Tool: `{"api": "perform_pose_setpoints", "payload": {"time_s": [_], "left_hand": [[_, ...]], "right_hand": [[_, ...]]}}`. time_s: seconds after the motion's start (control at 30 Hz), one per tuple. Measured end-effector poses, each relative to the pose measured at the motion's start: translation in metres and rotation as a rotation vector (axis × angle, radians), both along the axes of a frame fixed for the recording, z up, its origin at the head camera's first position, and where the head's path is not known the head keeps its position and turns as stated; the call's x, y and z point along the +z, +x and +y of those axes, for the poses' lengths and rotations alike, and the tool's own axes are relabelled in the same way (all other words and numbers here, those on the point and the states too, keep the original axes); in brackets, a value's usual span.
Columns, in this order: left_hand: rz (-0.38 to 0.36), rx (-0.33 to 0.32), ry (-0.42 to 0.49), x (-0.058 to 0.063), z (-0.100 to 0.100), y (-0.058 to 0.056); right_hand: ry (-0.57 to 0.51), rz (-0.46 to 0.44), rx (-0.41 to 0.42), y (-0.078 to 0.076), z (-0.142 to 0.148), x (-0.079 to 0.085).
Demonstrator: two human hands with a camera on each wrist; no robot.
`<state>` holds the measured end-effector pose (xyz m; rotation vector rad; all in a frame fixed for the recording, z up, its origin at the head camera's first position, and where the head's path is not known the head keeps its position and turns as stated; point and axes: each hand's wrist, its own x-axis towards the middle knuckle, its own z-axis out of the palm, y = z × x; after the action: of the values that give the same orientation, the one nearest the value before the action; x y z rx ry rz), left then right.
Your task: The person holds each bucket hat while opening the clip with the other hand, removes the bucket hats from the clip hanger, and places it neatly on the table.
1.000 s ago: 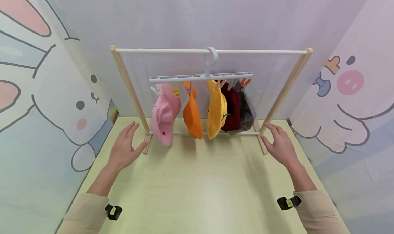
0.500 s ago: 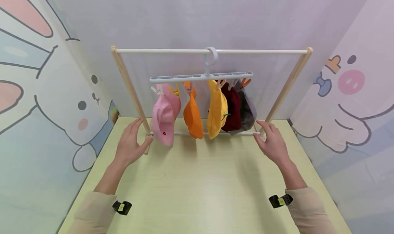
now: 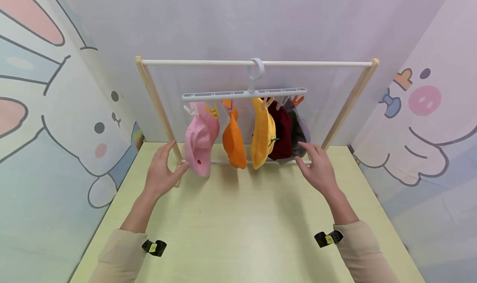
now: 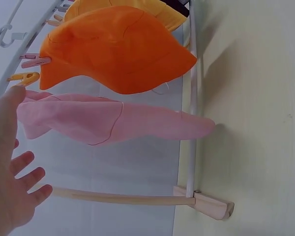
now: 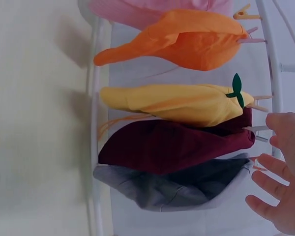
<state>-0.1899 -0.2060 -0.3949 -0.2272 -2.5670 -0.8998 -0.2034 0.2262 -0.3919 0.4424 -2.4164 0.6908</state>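
My left hand point(image 3: 162, 173) hovers in front of the rack's left post, fingers extended and thumb apart, near the pink hat point(image 3: 198, 140). On the other side, my right hand point(image 3: 316, 169) is held with spread fingers by the grey hat point(image 3: 298, 136), overlapping its lower edge in the head view. Neither hand holds anything. Between them hang an orange hat point(image 3: 233, 144), a yellow hat point(image 3: 259, 138) with a green leaf, and a maroon hat point(image 3: 282, 138). Clothespins, such as the yellow clothespin point(image 4: 24, 78), clip the hats to a light grey hanger point(image 3: 220, 95).
The hanger's ring hooks over the white top rail point(image 3: 316, 63) of a rack with wooden side posts point(image 3: 348, 105). A white lower bar point(image 4: 191, 167) runs close above the pale table point(image 3: 238, 233). Cartoon-printed curtains point(image 3: 421, 109) enclose the sides and back.
Both hands have moved inward toward the hats, the right hand farther, going from the right post to the grey hat. The hats and hanger hang as before.
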Motion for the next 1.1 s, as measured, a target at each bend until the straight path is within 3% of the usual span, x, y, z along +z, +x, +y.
{"api": "perform_pose_setpoints", "payload": {"time_s": [0.5,1.1], "left_hand": [[-0.018,0.009,0.068,-0.005,0.009,-0.007],[0.085,-0.031,0.154,-0.006,0.023,-0.018]], "right_hand": [[0.005,0.051,0.087,-0.015,-0.03,0.016],[0.077,0.014,0.151,-0.031,-0.067,0.033]]}}
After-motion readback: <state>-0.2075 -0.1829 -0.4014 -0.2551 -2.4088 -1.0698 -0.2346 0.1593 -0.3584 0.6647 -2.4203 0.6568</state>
